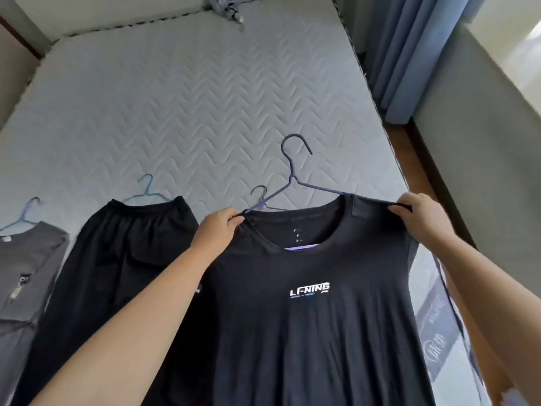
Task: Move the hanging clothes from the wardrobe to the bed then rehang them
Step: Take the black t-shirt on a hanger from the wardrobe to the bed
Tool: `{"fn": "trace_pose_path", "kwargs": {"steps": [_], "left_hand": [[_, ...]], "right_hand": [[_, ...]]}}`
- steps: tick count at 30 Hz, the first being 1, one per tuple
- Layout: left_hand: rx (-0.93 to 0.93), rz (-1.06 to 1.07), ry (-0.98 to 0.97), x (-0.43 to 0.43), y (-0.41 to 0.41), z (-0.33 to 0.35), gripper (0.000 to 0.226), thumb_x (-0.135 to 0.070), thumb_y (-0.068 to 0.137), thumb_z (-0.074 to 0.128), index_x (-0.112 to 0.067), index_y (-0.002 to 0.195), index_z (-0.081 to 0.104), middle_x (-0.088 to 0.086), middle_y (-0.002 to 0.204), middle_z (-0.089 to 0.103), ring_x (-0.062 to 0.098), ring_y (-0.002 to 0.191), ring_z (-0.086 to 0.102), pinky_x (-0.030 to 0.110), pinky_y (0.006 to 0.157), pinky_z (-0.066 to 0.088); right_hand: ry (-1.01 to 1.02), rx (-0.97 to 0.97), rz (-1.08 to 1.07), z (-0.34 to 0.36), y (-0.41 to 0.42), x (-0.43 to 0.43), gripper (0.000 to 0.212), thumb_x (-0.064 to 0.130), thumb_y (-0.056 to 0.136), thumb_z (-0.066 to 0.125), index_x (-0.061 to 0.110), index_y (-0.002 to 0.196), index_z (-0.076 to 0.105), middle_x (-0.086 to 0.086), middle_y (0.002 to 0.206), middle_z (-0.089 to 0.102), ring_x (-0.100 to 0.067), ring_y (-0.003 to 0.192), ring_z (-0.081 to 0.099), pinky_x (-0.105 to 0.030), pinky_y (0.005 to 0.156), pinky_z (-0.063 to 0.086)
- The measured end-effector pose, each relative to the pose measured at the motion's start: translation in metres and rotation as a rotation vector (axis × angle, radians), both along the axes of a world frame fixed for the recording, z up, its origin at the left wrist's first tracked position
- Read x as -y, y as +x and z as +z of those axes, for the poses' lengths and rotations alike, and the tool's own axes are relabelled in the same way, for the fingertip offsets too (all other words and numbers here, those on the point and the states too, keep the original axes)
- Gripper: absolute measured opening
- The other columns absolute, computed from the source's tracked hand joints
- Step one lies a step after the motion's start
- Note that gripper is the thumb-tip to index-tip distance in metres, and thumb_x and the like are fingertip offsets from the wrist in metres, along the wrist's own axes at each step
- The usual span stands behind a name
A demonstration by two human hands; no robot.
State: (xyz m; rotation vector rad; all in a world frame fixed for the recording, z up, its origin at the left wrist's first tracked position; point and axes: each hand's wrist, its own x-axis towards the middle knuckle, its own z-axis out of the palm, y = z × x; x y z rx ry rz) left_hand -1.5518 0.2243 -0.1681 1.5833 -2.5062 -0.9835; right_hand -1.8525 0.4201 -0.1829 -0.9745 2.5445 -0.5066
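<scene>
**Head view, as I read it from my station.** The black T-shirt (307, 332), with white "LI-NING" lettering on the chest, is held up over the near part of the bed (190, 98), its front towards me. The left hand (218, 230) pinches the shoulder on the left between thumb and fingers. The right hand (421, 215) pinches the shoulder on the right in the same way. The hands are well apart, each clamped on fabric, and the shirt is stretched between them.

A purple hanger (292, 183) sits partly in the shirt:
- Its hook stands free above the collar.
- Its right arm runs in under the collar.
- Its left arm lies outside the fabric and reaches the left hand's fingertips.
- Its lower bar shows through the neck opening.

I cannot tell whether the left fingers also grip the hanger's tip.

Left of the shirt, a black garment (123, 259) with an elastic waistband lies flat on the bed, with a light blue hanger (147, 191) at its waistband. Farther left, at the frame's edge, a grey garment (26, 259) lies with a blue hanger (25, 215) at its top. A dark hook (260, 192) shows just beyond the left hand, the rest of it hidden by the shirt. A small grey bundle (225, 7) lies at the bed's far edge. Right of the bed are a strip of wooden floor (409, 159) and a blue curtain (409, 54).
</scene>
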Motion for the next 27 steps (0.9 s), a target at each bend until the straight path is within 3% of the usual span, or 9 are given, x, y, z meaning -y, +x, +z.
{"fn": "trace_pose_path", "kwargs": {"steps": [7, 15, 18, 21, 24, 27], "left_hand": [[0.011, 0.061, -0.173, 0.095, -0.074, -0.094, 0.028, -0.034, 0.093, 0.048, -0.008, 0.087, 0.058, 0.010, 0.081, 0.060, 0.034, 0.084, 0.056, 0.034, 0.067, 0.039], [0.150, 0.167, -0.208, 0.146, -0.090, -0.254, 0.029, -0.036, 0.094, 0.044, -0.011, 0.092, 0.059, 0.016, 0.095, 0.067, 0.038, 0.093, 0.057, 0.039, 0.084, 0.035], [0.160, 0.172, -0.328, 0.144, -0.092, -0.304, 0.028, -0.031, 0.093, 0.047, -0.007, 0.093, 0.062, 0.019, 0.093, 0.067, 0.038, 0.089, 0.058, 0.042, 0.078, 0.038], [0.132, 0.186, -0.468, 0.146, -0.093, -0.330, 0.028, -0.027, 0.091, 0.050, -0.002, 0.083, 0.062, 0.020, 0.078, 0.065, 0.039, 0.078, 0.058, 0.045, 0.072, 0.039], [0.134, 0.176, -0.494, 0.149, -0.090, -0.338, 0.040, -0.036, 0.088, 0.040, -0.004, 0.080, 0.061, 0.016, 0.072, 0.065, 0.037, 0.073, 0.058, 0.043, 0.069, 0.040], [0.128, 0.158, -0.520, 0.149, -0.090, -0.338, 0.044, -0.040, 0.086, 0.035, -0.005, 0.077, 0.061, 0.014, 0.068, 0.064, 0.035, 0.067, 0.058, 0.040, 0.064, 0.041]], "right_hand": [[-0.042, -0.027, -0.088, -0.083, -0.058, 0.082, 0.023, 0.014, 0.092, 0.048, 0.002, 0.107, 0.060, -0.024, 0.112, 0.055, -0.040, 0.105, 0.050, -0.035, 0.084, 0.038], [0.097, -0.001, -0.021, -0.215, -0.085, 0.146, 0.026, 0.000, 0.088, 0.043, 0.003, 0.108, 0.059, -0.025, 0.116, 0.055, -0.041, 0.105, 0.052, -0.036, 0.082, 0.040], [0.119, -0.009, -0.031, -0.257, -0.088, 0.156, 0.023, 0.006, 0.092, 0.041, 0.003, 0.108, 0.057, -0.022, 0.113, 0.056, -0.039, 0.104, 0.051, -0.038, 0.079, 0.040], [0.069, -0.158, -0.068, -0.291, -0.088, 0.162, 0.022, 0.011, 0.094, 0.041, 0.001, 0.105, 0.056, -0.022, 0.107, 0.057, -0.041, 0.097, 0.049, -0.040, 0.074, 0.039], [-0.016, -0.308, -0.092, -0.312, -0.082, 0.160, 0.027, 0.016, 0.091, 0.037, -0.003, 0.097, 0.056, -0.026, 0.098, 0.057, -0.042, 0.088, 0.049, -0.046, 0.073, 0.039], [-0.037, -0.303, -0.108, -0.315, -0.082, 0.159, 0.033, 0.021, 0.086, 0.034, -0.003, 0.097, 0.054, -0.027, 0.099, 0.056, -0.043, 0.090, 0.048, -0.047, 0.076, 0.037]]}}
